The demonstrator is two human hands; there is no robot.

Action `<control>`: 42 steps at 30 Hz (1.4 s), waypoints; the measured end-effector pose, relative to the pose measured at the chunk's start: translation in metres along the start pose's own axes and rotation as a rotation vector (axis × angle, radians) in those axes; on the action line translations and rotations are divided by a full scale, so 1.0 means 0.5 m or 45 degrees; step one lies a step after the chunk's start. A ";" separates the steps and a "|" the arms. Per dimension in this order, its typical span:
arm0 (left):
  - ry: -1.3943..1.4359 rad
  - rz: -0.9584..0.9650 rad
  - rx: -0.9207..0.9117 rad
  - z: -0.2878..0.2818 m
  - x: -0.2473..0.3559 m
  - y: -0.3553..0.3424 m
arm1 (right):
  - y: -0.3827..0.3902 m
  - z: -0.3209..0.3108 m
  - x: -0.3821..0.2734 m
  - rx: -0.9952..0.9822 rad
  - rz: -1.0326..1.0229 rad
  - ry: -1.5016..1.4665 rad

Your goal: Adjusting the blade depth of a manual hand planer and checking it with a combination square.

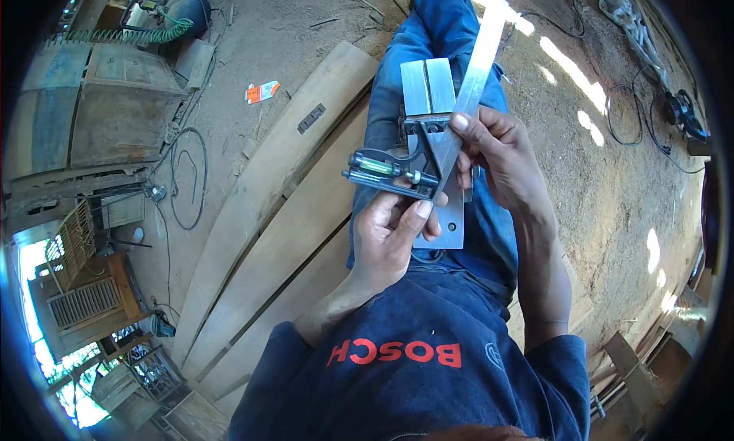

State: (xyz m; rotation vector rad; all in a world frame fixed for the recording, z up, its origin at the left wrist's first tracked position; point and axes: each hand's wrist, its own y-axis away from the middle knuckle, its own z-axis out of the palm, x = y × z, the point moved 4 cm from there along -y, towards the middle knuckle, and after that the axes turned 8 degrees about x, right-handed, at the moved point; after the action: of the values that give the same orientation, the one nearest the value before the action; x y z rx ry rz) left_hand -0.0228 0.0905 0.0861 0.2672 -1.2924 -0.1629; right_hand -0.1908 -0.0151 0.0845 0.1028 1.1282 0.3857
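Note:
My left hand (386, 238) is closed around the lower end of a combination square (446, 152), its thumb against the dark head with a green level vial. With the thumb on top and fingers beneath, my right hand (511, 160) pinches the square's steel blade (483, 55), which points up and to the right. Under the square, between my legs, lies what looks like an upturned electric hand planer (430, 85) with flat silver sole plates. The square and my hands hide its middle part, where the square's edge seems to meet it.
Long curved wooden boards (264, 173) lie at my left. An orange and white packet (262, 92) is on the dirt floor beyond them. Wooden panels (126, 105) and a compressor with a green coiled hose (172, 28) stand far left. A corded power tool (683, 112) lies right.

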 end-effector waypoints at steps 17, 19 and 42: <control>0.117 0.001 0.199 -0.057 -0.028 -0.007 | -0.011 -0.020 0.027 -0.100 -0.073 0.385; -0.143 0.192 0.293 -0.063 -0.025 -0.009 | -0.008 -0.063 0.022 0.129 -0.241 0.538; -0.933 0.515 0.609 -0.053 -0.040 -0.037 | -0.012 -0.108 0.049 0.334 -0.363 0.726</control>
State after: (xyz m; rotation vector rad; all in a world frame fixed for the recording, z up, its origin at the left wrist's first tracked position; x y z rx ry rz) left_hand -0.0019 0.0807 0.0556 0.3613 -2.0814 0.4415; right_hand -0.2284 -0.0182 0.0383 0.0610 1.7297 0.0012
